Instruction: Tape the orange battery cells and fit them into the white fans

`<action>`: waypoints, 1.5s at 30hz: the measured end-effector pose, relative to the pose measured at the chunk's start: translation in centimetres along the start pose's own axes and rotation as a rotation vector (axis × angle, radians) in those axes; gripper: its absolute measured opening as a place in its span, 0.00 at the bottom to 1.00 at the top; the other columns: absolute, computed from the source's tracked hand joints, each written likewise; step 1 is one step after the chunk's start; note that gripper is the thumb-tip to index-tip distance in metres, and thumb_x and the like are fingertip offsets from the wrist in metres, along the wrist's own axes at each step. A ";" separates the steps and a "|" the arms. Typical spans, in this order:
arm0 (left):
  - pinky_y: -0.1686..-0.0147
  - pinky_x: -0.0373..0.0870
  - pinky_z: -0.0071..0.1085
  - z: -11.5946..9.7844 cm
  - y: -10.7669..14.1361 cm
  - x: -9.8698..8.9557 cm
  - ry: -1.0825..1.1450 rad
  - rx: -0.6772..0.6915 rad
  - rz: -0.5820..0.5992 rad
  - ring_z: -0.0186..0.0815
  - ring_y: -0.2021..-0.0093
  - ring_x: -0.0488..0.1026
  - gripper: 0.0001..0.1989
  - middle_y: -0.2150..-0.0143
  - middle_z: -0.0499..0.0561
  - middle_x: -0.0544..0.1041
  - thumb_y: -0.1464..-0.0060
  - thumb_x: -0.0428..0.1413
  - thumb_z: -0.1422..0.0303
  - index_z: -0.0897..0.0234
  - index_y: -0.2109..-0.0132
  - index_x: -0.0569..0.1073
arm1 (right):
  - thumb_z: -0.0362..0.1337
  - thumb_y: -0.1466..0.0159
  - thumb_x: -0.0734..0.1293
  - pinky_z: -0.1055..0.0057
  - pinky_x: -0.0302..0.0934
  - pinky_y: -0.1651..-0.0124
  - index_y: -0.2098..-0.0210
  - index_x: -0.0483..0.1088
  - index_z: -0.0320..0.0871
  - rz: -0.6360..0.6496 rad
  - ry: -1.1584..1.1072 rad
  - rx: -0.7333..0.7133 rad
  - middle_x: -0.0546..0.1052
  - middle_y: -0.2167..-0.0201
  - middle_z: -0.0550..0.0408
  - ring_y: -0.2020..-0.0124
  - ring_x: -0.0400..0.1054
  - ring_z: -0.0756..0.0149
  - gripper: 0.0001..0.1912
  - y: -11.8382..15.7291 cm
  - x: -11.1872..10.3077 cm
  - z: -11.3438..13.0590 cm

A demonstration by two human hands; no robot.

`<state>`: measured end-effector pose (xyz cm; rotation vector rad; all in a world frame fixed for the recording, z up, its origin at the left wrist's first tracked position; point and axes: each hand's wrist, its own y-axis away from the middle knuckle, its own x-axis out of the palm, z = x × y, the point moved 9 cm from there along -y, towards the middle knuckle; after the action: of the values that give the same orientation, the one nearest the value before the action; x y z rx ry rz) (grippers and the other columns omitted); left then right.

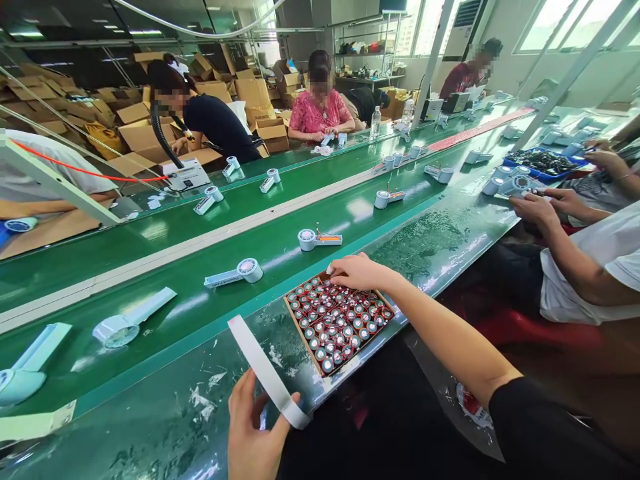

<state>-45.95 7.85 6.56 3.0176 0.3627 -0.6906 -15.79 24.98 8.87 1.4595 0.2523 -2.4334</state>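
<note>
My left hand [257, 427] grips a roll of white tape [270, 373], held on edge at the front of the bench with thumb and fingers around its lower end. Beyond it, a shallow cardboard box [303, 331] sits on the bench, packed with upright cylindrical battery cells [327, 365] with red wires. My right hand [363, 272] is over the back edge of this box, its fingers bent together. Something small and white shows at the fingertips; I cannot tell what it is. Part of the cells is hidden under that hand.
A green conveyor belt [280, 267] runs past the bench, carrying handheld fan bodies [235, 272], some opened with orange parts showing. Co-workers sit along both sides; one at the right handles a fan. A blue tray [545, 175] of dark parts and a clear bottle [375, 123] stand farther off.
</note>
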 end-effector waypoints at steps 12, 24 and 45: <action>0.45 0.78 0.40 0.9 -0.5 0.1 -0.014 0.055 0.001 0.45 0.45 0.75 0.39 0.41 0.55 0.72 0.54 0.69 0.49 0.57 0.38 0.72 | 0.48 0.21 0.52 0.65 0.68 0.47 0.45 0.68 0.42 -0.627 -0.744 0.131 0.77 0.46 0.45 0.47 0.73 0.59 0.21 2.7 -4.3 -4.3; 0.40 0.71 0.54 -1.3 -1.6 1.7 -0.359 0.448 0.084 0.53 0.39 0.69 0.25 0.41 0.58 0.73 0.44 0.62 0.53 0.57 0.43 0.74 | 0.59 0.33 0.72 0.73 0.59 0.72 0.30 0.51 0.56 -0.032 -1.508 -0.109 0.71 0.47 0.51 0.69 0.63 0.69 0.41 9.7 1.9 9.6; 0.46 0.64 0.43 -7.8 2.5 2.0 -0.883 0.984 -0.146 0.45 0.49 0.72 0.27 0.47 0.54 0.81 0.41 0.62 0.78 0.58 0.37 0.69 | 0.38 0.32 0.74 0.73 0.61 0.64 0.63 0.75 0.44 -0.071 -0.741 -0.054 0.78 0.68 0.59 0.65 0.73 0.64 0.06 11.2 -0.7 9.9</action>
<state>-40.33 6.41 12.67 2.8920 0.2198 -2.7013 -19.93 11.63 14.17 0.4573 0.1972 -2.7925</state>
